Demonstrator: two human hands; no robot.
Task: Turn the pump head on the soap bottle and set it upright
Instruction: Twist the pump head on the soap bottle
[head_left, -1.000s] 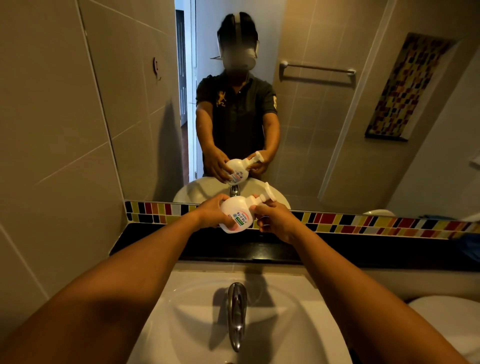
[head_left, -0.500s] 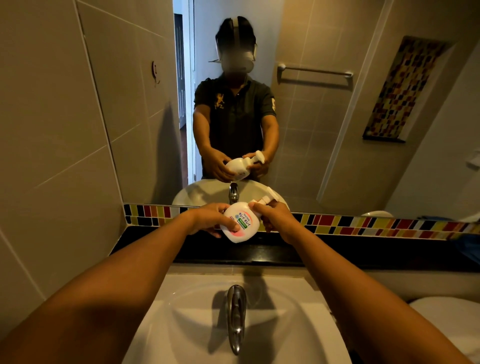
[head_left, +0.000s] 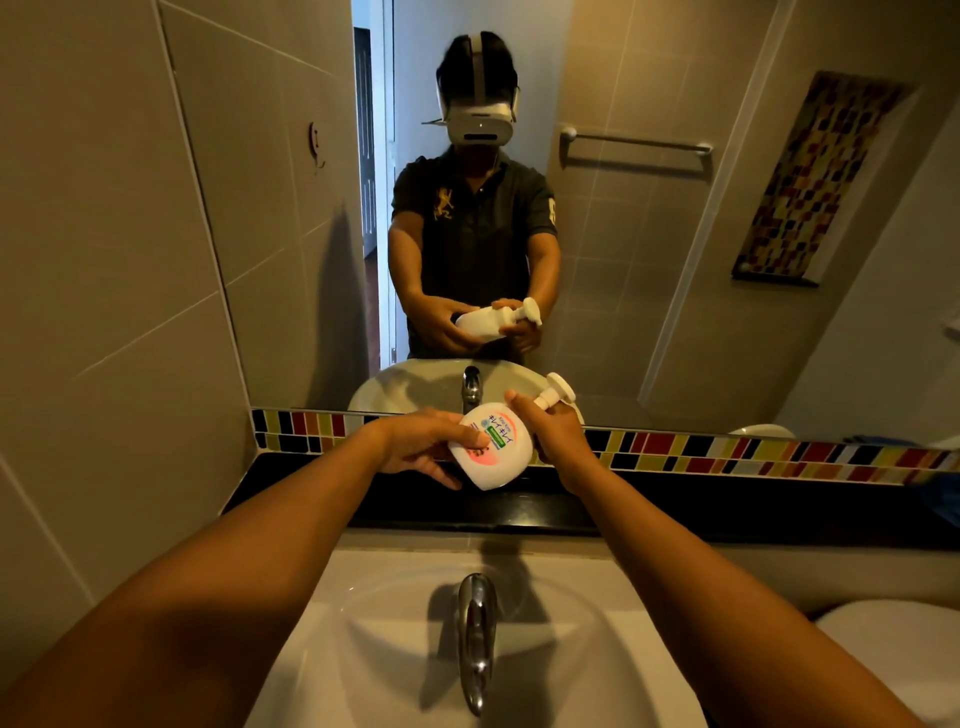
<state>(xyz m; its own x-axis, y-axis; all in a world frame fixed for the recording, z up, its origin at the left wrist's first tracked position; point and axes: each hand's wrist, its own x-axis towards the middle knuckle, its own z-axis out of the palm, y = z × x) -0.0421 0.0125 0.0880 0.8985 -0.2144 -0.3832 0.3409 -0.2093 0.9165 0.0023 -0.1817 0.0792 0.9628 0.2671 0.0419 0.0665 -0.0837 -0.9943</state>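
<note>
The soap bottle (head_left: 491, 449) is held in the air above the black worktop (head_left: 675, 504), just in front of the mirror (head_left: 675, 234) and beyond the white basin (head_left: 597, 623) with its chrome tap (head_left: 475, 639). It is tilted steeply, base down toward the left and neck up toward the right, with the printed label facing the camera. The left hand (head_left: 421, 449) is wrapped around the lower body of the bottle, thumb pressed on the label. The right hand (head_left: 550, 434) is closed around the neck just under the pump head (head_left: 558, 392), which sticks out past the fingers to the upper right. Whether the head is unlocked cannot be told from this view. The task is judged to be in its 1st part: the twisting grip is in place, but the bottle is not yet stood up. 2 things appear to be left: any remaining turn of the head, then the bottle being righted and set on the worktop.
</note>
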